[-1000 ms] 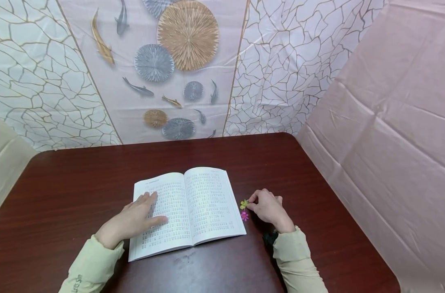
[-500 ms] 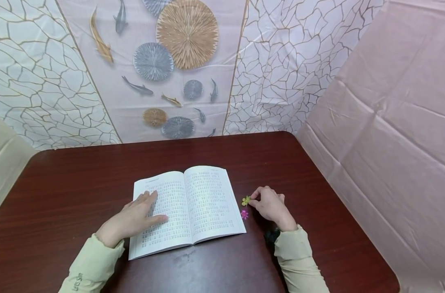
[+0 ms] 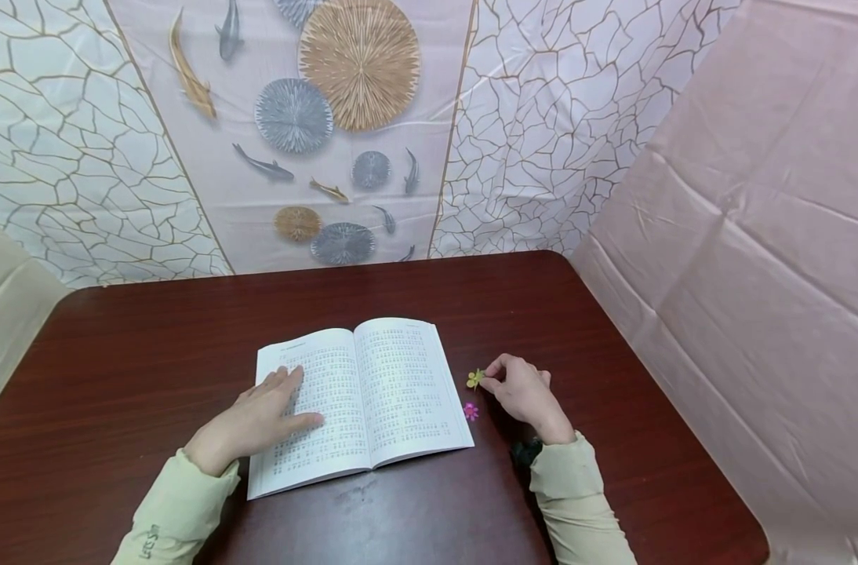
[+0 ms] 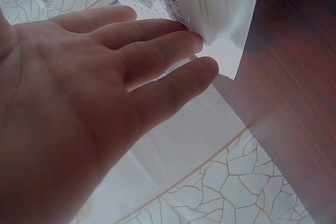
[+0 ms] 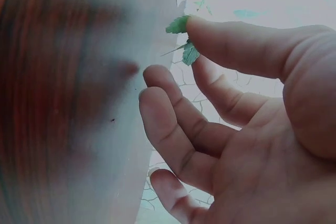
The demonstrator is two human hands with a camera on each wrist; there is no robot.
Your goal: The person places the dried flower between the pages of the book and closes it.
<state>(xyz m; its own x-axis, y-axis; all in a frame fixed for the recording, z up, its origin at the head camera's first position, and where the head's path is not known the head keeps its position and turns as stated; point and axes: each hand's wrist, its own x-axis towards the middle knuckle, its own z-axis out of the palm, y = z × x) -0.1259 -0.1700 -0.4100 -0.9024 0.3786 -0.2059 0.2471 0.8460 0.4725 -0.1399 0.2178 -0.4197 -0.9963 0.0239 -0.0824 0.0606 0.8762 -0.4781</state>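
Observation:
An open book point(image 3: 404, 392) with printed pages lies on the table. My left hand point(image 3: 252, 424) rests flat on its left page, fingers spread; in the left wrist view the fingers of the left hand point(image 4: 94, 72) reach to the page edge. Just right of the book, my right hand point(image 3: 524, 392) pinches a small yellow-green leafy sprig point(image 3: 474, 380) between thumb and index finger. The right wrist view shows its serrated green leaves and a thin stem past the thumb tip, with the other fingers loosely bent. A pink flower point(image 3: 470, 412) lies by the book's right edge, nearer me than the sprig.
The dark red-brown wooden table point(image 3: 147, 345) has rounded far corners. Behind it hangs a patterned cloth point(image 3: 570, 133) with fish and round leaf motifs. A plain pinkish cloth point(image 3: 768, 259) slopes along the right side.
The right hand has moved slightly away from me with the sprig, widening the gap between it and the pink flower. The left hand and the book have stayed in place.

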